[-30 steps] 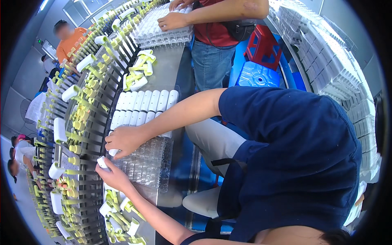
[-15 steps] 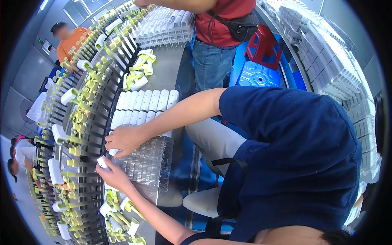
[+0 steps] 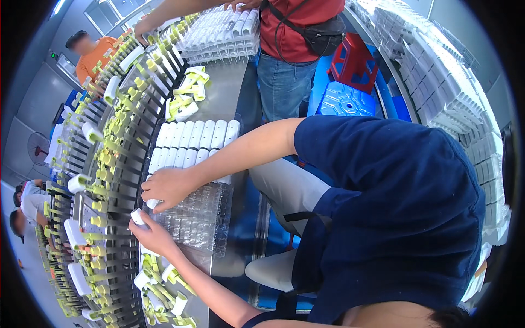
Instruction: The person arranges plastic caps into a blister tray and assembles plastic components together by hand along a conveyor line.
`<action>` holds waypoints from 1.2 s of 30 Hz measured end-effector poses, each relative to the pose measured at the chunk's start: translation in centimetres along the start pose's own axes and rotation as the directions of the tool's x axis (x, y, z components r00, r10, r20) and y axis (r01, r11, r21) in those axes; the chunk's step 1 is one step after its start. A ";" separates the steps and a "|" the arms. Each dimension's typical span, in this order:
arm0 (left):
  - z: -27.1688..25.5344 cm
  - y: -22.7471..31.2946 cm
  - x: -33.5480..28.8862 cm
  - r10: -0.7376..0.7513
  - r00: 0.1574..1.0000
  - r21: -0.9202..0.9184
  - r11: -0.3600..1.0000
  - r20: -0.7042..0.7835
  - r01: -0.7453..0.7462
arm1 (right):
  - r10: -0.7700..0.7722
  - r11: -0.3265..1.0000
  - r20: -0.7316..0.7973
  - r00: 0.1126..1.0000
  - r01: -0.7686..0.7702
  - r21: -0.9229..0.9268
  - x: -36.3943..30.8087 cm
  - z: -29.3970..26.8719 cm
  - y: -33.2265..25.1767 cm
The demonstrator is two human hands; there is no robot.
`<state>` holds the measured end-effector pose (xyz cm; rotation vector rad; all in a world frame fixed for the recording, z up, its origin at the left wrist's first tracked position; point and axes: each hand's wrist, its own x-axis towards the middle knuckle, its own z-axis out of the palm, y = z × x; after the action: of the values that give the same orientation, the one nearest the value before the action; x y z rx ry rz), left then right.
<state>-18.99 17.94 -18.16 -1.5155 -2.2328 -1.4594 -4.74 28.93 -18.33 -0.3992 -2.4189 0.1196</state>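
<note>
My left hand (image 3: 150, 234) is closed round a white oblong plastic casing (image 3: 139, 217) with a small dark spot on its end, held at the conveyor's edge. Just above it in view, my right hand (image 3: 167, 188) reaches over the clear plastic tray (image 3: 199, 224), its fingers curled on another white casing (image 3: 152, 203), mostly covered by the hand. Two rows of white casings (image 3: 208, 134) stand in the tray's far part, partly hidden by my right forearm. The tray's near part shows bare moulded slots.
A conveyor with black slats and yellow-green holders (image 3: 98, 221) runs along the left. Yellow-green and white parts lie in piles near (image 3: 164, 295) and far (image 3: 188, 93) on the metal bench. A person in red (image 3: 301, 33) stands beyond, by filled trays (image 3: 219, 41). A blue stool (image 3: 347, 99) is behind.
My hands and both casings stay almost still. On the conveyor, the holders with white parts have shifted along toward the near end. The person in red now stretches an arm over the conveyor.
</note>
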 end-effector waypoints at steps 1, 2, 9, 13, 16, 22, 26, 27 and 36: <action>-0.2 0.0 0.0 -0.003 1.000 0.000 1.000 -0.005 0.003 | -0.002 1.000 -0.001 1.000 0.002 0.003 0.1 0.0 -0.1; -0.4 0.0 0.1 -0.004 1.000 0.003 1.000 -0.007 0.004 | -0.009 1.000 -0.002 1.000 0.009 0.006 0.2 -0.1 -0.2; -0.1 0.0 0.0 -0.006 1.000 0.007 1.000 0.004 0.006 | -0.042 0.999 -0.050 0.998 0.042 -0.009 0.0 0.0 0.0; -0.2 0.1 0.0 -0.019 1.000 -0.004 1.000 0.019 0.019 | -0.037 0.999 -0.049 0.998 0.037 -0.014 0.0 0.1 0.0; -0.3 0.0 0.0 0.001 1.000 0.004 1.000 0.003 -0.001 | -0.024 1.000 -0.041 0.999 0.024 0.002 0.1 0.2 -0.1; -0.1 -0.2 0.1 0.001 1.000 -0.001 1.000 0.015 -0.001 | -0.035 0.999 -0.057 0.998 0.035 -0.012 0.0 0.2 0.0; -0.2 -0.1 0.1 0.001 1.000 0.031 1.000 -0.003 -0.001 | -0.032 0.999 -0.064 0.997 0.033 0.009 0.1 0.4 0.0; -0.2 -0.1 0.1 0.000 1.000 0.032 1.000 0.000 0.000 | -0.039 0.999 -0.071 0.997 0.040 0.011 0.0 0.4 0.1; -0.2 -0.1 0.1 0.024 1.000 0.018 1.000 -0.005 -0.024 | -0.038 0.999 -0.072 0.997 0.038 0.005 0.0 0.4 0.1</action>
<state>-19.20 17.85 -18.13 -1.5263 -2.2110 -1.4316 -4.96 29.00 -18.67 -0.3482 -2.3532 0.0948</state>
